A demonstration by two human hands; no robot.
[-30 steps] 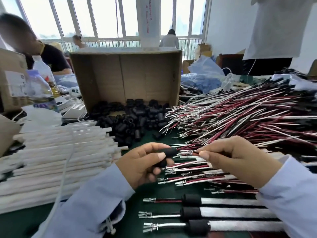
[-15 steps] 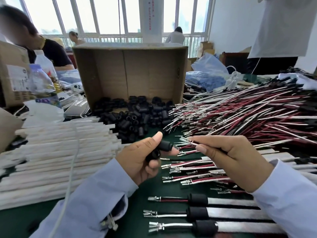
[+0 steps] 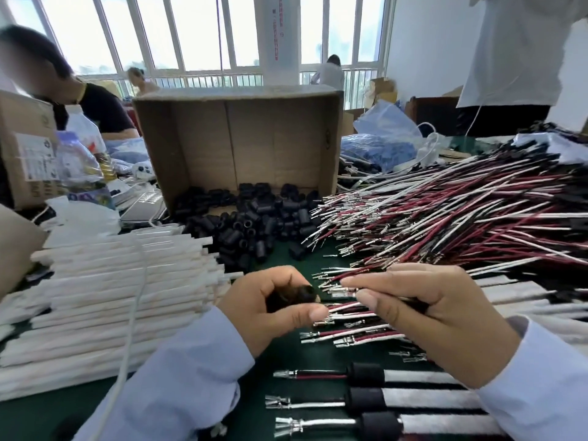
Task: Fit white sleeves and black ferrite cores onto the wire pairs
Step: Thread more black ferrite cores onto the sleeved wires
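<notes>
Above the green table, the left hand pinches a stubby black ferrite core just beside the silver-tipped wire pair gripped in the right hand — aligned tip to bore, seemingly, for threading.

A small assembly workshop, with piecework parts heaped in bulk on a green bench. An open cardboard box spills black ferrite cores from its mouth. White sleeves are stacked left of the box and wire pairs piled right of it. Other workers are behind the box, by tall windows.
</notes>
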